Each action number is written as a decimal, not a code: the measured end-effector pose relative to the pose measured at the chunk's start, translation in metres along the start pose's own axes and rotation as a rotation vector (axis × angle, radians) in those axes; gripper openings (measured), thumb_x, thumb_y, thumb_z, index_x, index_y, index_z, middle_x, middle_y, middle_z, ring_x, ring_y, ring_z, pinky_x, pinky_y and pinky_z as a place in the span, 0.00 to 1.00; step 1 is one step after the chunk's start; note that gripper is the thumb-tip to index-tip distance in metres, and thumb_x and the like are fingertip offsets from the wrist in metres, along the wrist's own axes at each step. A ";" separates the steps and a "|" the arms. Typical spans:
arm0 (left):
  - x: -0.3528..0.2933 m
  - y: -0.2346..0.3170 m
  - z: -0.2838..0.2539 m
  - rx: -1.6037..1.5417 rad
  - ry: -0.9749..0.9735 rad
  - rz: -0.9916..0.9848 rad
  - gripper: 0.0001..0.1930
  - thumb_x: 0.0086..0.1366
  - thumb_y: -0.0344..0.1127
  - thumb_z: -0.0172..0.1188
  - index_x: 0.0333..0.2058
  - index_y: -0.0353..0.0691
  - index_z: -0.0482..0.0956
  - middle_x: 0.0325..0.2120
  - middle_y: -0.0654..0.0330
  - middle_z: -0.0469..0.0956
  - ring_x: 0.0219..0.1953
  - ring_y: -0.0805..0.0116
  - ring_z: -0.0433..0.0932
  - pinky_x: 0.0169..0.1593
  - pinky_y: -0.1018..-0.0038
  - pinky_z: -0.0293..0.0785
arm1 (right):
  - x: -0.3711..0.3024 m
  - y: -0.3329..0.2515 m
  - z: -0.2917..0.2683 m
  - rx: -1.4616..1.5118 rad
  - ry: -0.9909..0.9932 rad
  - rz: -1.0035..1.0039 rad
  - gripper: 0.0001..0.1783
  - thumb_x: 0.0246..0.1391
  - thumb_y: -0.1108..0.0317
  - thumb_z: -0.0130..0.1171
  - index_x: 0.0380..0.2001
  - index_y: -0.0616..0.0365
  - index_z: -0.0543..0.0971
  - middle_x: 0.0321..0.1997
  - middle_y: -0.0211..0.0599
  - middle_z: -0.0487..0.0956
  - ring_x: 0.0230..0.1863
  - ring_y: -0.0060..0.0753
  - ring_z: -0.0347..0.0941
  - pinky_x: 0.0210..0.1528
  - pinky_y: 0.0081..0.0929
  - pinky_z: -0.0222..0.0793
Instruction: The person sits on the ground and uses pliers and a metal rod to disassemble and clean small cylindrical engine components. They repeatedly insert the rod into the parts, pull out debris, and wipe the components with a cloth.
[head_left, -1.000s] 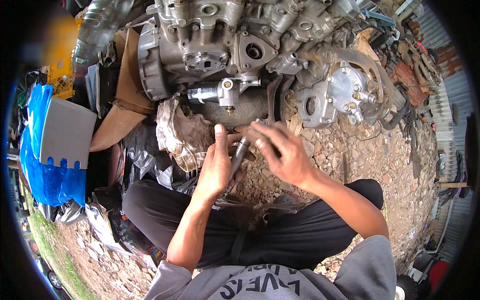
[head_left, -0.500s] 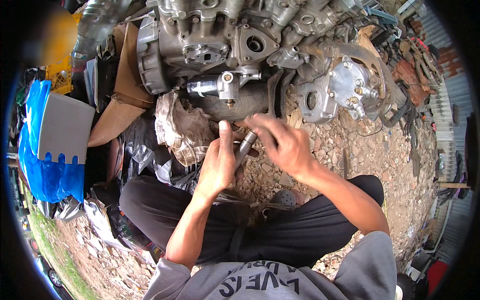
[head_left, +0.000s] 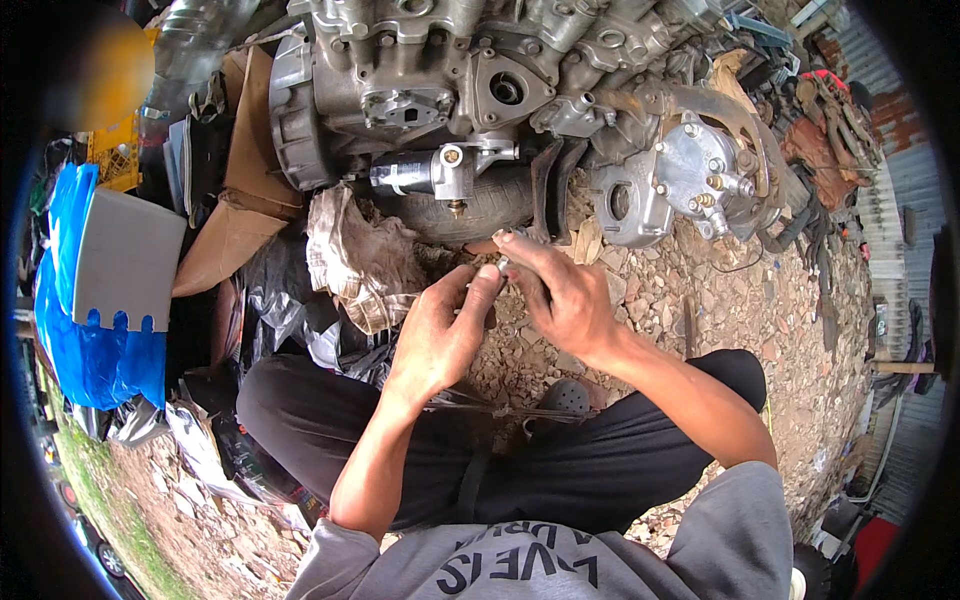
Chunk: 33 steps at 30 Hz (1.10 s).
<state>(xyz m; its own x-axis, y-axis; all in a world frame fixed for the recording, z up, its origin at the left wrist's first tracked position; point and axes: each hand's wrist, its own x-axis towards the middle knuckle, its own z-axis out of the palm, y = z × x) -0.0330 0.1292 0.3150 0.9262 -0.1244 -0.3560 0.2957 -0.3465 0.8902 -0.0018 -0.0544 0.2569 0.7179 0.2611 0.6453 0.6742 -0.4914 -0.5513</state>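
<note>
Since before, both hands rose engineward; left hand (head_left: 440,335) and right hand (head_left: 560,295) pinch a small metal part (head_left: 503,265), I judge fitting next.

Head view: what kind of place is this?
Probably an outdoor scrapyard or roadside engine-repair spot. A large bare engine block sits on gravel ground, with loose metal housings and scrap beside it, and a corrugated metal wall at the right.
</note>
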 end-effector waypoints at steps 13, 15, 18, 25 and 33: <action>-0.001 -0.002 -0.001 0.129 0.013 0.007 0.21 0.68 0.48 0.57 0.44 0.33 0.78 0.21 0.51 0.80 0.25 0.57 0.80 0.35 0.62 0.72 | -0.023 0.056 0.012 -0.023 -0.113 -0.101 0.34 0.58 0.76 0.60 0.64 0.49 0.59 0.45 0.43 0.84 0.35 0.41 0.85 0.26 0.30 0.80; -0.002 -0.003 0.001 0.085 0.025 -0.010 0.21 0.68 0.48 0.57 0.44 0.33 0.78 0.21 0.51 0.80 0.24 0.57 0.80 0.34 0.62 0.72 | -0.022 0.055 0.012 -0.004 -0.052 0.065 0.26 0.63 0.72 0.56 0.61 0.54 0.60 0.45 0.45 0.84 0.36 0.41 0.85 0.29 0.32 0.80; -0.003 -0.002 0.000 0.138 0.024 -0.001 0.20 0.68 0.48 0.58 0.43 0.33 0.78 0.19 0.51 0.79 0.23 0.58 0.79 0.33 0.63 0.72 | -0.003 0.035 0.011 0.089 0.071 0.034 0.17 0.70 0.64 0.49 0.55 0.62 0.63 0.35 0.46 0.83 0.29 0.37 0.83 0.29 0.34 0.78; 0.001 -0.014 0.002 0.123 0.062 0.053 0.18 0.65 0.44 0.59 0.43 0.32 0.78 0.22 0.49 0.81 0.26 0.55 0.81 0.35 0.61 0.73 | -0.004 -0.003 0.009 0.150 0.036 0.097 0.14 0.65 0.64 0.58 0.49 0.59 0.72 0.35 0.44 0.83 0.31 0.41 0.84 0.28 0.32 0.79; 0.001 -0.016 0.003 0.108 0.069 0.129 0.20 0.63 0.42 0.58 0.47 0.31 0.77 0.25 0.47 0.82 0.29 0.53 0.83 0.37 0.61 0.75 | -0.014 -0.001 0.009 0.139 -0.043 -0.032 0.17 0.58 0.73 0.64 0.50 0.56 0.74 0.40 0.44 0.85 0.35 0.48 0.85 0.30 0.34 0.81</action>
<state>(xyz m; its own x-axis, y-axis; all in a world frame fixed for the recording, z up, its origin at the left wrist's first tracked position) -0.0378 0.1319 0.2994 0.9698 -0.1112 -0.2171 0.1500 -0.4302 0.8902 -0.0110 -0.0495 0.2440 0.7005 0.3118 0.6419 0.7121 -0.3636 -0.6005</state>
